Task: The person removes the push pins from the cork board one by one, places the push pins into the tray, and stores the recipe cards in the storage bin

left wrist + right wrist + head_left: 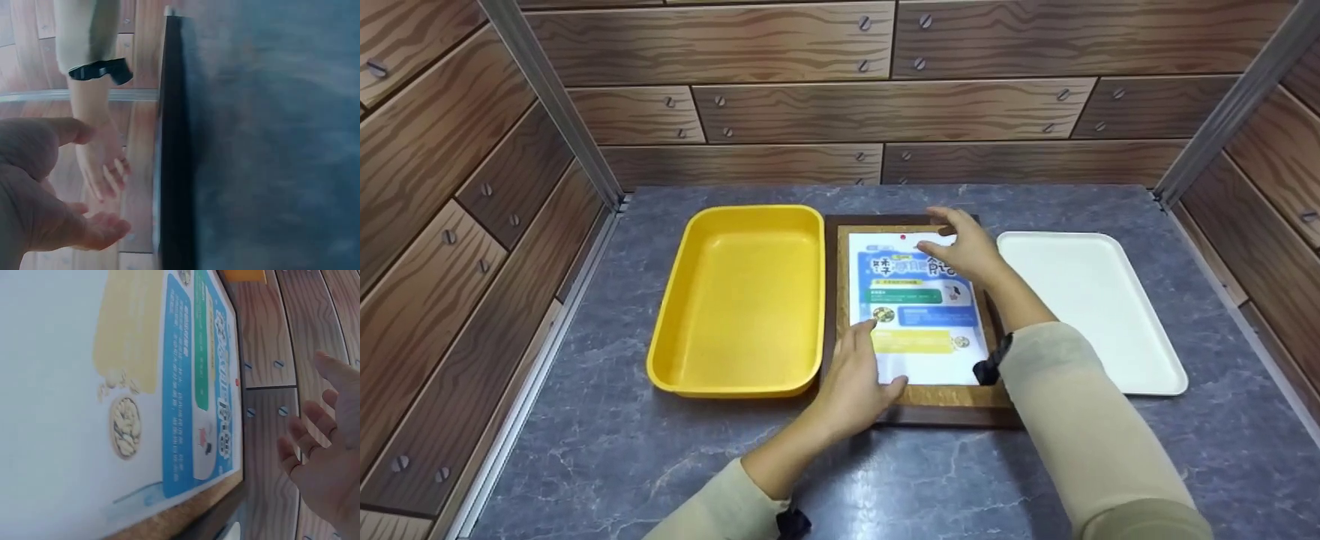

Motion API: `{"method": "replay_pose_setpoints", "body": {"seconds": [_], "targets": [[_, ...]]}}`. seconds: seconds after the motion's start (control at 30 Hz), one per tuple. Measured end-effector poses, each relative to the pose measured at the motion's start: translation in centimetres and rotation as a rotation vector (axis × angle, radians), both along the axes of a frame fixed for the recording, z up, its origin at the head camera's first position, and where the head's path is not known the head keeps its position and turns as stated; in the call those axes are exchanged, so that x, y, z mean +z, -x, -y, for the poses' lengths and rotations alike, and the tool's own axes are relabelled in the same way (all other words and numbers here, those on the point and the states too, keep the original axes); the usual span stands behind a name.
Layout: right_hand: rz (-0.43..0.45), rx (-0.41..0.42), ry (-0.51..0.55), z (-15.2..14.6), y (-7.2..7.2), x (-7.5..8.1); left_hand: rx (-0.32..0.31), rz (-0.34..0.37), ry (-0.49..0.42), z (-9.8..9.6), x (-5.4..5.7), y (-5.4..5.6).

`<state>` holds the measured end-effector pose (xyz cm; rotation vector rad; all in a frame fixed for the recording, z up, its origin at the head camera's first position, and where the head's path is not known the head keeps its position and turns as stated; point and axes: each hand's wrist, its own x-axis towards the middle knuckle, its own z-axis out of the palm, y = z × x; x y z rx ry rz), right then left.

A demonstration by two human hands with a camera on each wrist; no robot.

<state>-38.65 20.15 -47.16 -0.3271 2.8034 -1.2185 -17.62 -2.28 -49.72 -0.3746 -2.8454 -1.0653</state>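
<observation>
A printed poster [930, 369] with blue, green and yellow blocks lies on a cork board [934, 395] in a dark frame [952, 416]. A red pushpin [903, 237] sits at the poster's top middle. My left hand [851, 390] hovers at the poster's lower left, thumb apart from loosely extended fingers. Over its upper right corner is my right hand [966, 246], thumb and fingers spread. In the right wrist view this hand [332, 444] shows relaxed fingers and nothing between them, beside the poster's heading. The left wrist view shows my empty left hand [50, 191] near the frame's dark edge [174, 146].
A deep yellow tray [735, 300] stands directly left of the board. On the right, a shallow white tray [1099, 300] lies partly behind my right forearm. Wood-patterned walls [795, 45] enclose the grey marbled tabletop [675, 465] at the back and both sides.
</observation>
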Motion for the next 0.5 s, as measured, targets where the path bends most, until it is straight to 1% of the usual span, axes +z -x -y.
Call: {"method": "replay_pose_setpoints", "body": {"seconds": [0.13, 0.23, 0.37, 0.5], "targets": [[0.019, -0.008, 0.078, -0.1, 0.8, -1.2, 0.026, 0.028, -0.044, 0.1, -1.2, 0.2], [0.020, -0.005, 0.099, 0.0, 1.3, -2.1, 0.038, 0.074, -0.067, 0.3, -1.7, 0.2], [0.018, -0.005, 0.078, 0.6, 1.8, -3.0, 0.063, 0.123, -0.085, 0.6, -2.2, 0.3], [0.016, -0.003, 0.055, 1.5, 2.6, -3.3, 0.090, 0.128, -0.085, 0.8, -2.3, 0.5]]}}
